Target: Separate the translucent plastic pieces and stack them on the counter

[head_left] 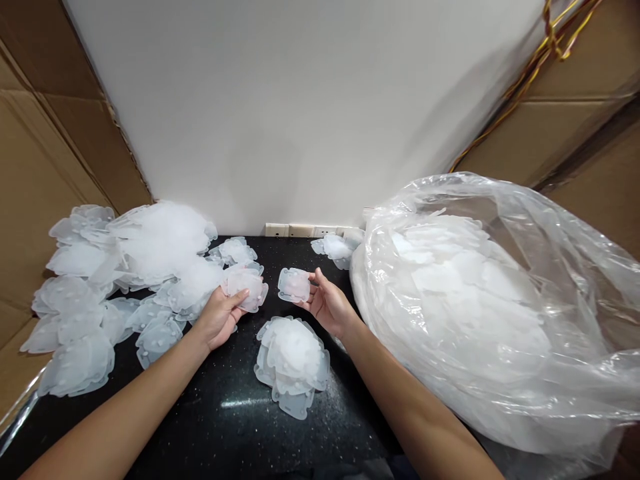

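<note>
My left hand [220, 315] is closed round a small stack of translucent white plastic pieces [246, 287], held just above the black countertop [225, 413]. Beside it, my right hand [327, 303] pinches a single translucent plastic piece [294, 285] by its right edge. Below and between both hands lies a small heap of the same pieces [293, 360] on the countertop.
A large spread of the plastic pieces [125, 280] covers the left side. At the right sits a big clear plastic bag [500, 313] full of them. Cardboard [30, 200] lines both sides, a white wall [300, 113] stands behind, with wall sockets [300, 231] and coloured wires [550, 40].
</note>
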`<state>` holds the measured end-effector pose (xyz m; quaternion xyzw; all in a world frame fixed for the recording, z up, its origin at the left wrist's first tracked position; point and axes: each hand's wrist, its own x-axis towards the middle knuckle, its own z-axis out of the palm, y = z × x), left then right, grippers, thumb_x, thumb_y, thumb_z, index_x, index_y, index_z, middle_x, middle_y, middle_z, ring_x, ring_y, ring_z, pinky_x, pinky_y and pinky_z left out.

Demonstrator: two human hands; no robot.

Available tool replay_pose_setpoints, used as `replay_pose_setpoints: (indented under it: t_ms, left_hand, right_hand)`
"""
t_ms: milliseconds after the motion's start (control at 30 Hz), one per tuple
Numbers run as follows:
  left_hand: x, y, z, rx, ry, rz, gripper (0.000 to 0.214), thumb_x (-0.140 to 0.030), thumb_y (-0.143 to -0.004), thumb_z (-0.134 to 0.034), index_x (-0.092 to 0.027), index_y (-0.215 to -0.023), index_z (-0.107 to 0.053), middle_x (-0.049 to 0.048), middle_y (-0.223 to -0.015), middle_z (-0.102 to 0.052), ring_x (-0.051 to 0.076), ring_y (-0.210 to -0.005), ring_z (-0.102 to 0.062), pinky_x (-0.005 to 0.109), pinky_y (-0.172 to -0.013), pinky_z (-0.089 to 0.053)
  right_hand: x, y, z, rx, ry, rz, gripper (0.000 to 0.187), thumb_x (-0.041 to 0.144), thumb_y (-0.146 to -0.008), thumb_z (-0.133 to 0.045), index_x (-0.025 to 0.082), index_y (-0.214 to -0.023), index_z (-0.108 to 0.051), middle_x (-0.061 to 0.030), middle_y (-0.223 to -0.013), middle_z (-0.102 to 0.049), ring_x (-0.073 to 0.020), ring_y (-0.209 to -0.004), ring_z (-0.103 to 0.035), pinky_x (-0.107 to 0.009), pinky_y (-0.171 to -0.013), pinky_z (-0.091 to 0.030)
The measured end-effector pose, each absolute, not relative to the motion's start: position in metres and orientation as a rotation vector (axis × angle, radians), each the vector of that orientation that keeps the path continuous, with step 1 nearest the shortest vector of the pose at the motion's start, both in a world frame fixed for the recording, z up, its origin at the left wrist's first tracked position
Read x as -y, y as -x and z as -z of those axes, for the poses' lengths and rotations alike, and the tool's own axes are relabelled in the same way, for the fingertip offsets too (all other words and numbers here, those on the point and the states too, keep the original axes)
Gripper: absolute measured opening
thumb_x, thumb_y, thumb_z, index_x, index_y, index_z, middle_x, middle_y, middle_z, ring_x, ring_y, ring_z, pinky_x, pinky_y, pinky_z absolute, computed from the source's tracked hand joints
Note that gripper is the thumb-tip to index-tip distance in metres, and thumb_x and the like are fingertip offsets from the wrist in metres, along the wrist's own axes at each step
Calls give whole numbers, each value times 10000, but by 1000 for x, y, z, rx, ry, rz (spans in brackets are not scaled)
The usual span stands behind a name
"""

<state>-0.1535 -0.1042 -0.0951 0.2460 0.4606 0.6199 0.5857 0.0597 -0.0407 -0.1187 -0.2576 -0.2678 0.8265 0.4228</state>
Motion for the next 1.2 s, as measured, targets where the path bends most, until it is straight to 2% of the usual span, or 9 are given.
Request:
replay_pose_setpoints:
  t_ms: [233, 367, 467, 667, 1033, 1200]
  left_hand:
    - [103, 152, 92, -1125, -524, -1473, 459, 23, -764, -653, -87, -1209, -639, 140, -1031, -769, 267, -1007, -726, 386, -922, -594]
    - [102, 151, 90, -1111, -437, -1480, 320, -46, -823, -602, -43, -1140, -649, 182, -1028, -762, 298, -1045, -712, 437, -924, -592]
    - [102, 151, 88, -1084, -340, -1490, 375, -15, -818, -520, -27, -1178, -622, 188, -1005, -764, 311, -1058, -707, 492, -936, -580]
    - [104, 150, 87, -1071, -381, -1525, 675, 103, -711, -499, -124, -1346, -540, 151, -1117, -747, 311, -1090, -693, 542, -970, -549]
    - [105, 153, 90, -1079, -518, -1491, 623, 51, -759, -628, -164, -1340, -572, 129, -1082, -758, 305, -1087, -693, 511, -982, -551]
    - [104, 153, 95, -1082, -563, -1495, 602, 35, -750, -667, -170, -1311, -588, 116, -1068, -761, 278, -1052, -707, 466, -971, -565]
  right_hand:
    - [42, -59, 116, 662, 682, -2074, 304, 413, -1015, -447, 188, -882, -602, -63, -789, -754, -173, -711, -728, -290, -696, -567]
    - [43, -58, 114, 641, 699, -2073, 297, 402, -1019, -439, 190, -880, -594, -61, -795, -758, -175, -726, -733, -290, -685, -570]
    - [43, -58, 113, 625, 708, -2075, 318, 401, -1025, -426, 185, -884, -612, -59, -799, -760, -162, -720, -732, -276, -670, -570]
    - [41, -59, 117, 631, 703, -2065, 314, 428, -1004, -473, 186, -883, -631, -62, -810, -761, -165, -721, -731, -276, -667, -571]
    - [41, -60, 119, 698, 711, -2031, 304, 465, -973, -524, 191, -893, -630, -47, -813, -754, -169, -738, -721, -283, -667, -556]
    - [48, -61, 113, 1048, 629, -1963, 497, 653, -867, -571, 171, -770, -640, -41, -677, -713, -173, -638, -688, -305, -690, -548]
